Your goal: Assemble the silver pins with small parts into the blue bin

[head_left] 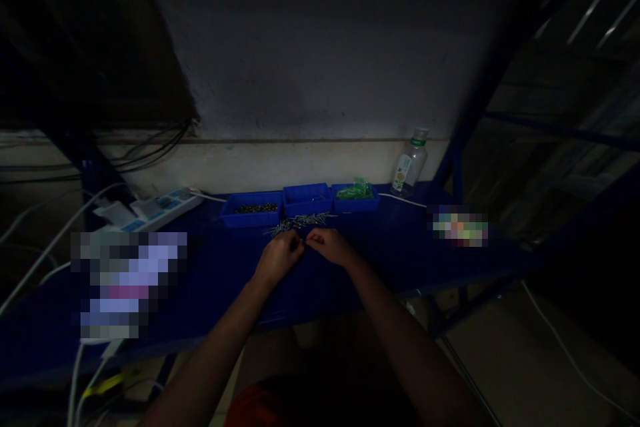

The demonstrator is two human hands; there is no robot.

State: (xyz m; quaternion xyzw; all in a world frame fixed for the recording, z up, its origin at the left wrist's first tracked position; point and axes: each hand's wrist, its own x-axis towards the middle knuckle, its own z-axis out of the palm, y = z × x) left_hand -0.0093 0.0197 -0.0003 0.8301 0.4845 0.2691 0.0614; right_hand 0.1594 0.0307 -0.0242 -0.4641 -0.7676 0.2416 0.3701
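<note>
Blue worktop (pixel 220 267), small work

From far away, I see the left hand (pixel 279 259) and the right hand (pixel 327 245) low over the worktop, fingertips close to each other. A messy pile of thin metal pins (pixel 307 220) lies just past them, in front of three trays. The left tray (pixel 250 219) has lots of tiny bits in it, the middle tray (pixel 307 207) has something thin and shiny, and the right tray (pixel 356 205) has green stuff that pokes up.

Each grip looks narrow, with finger and thumb bent in. It is too dark and too small for me to tell if either one holds a thing.

I think the step in hand is close finger work beside the pins. To me, the next move calls for a soft pinch, both hands steady, and care not to bump the pile. I would like more light, too.
</note>
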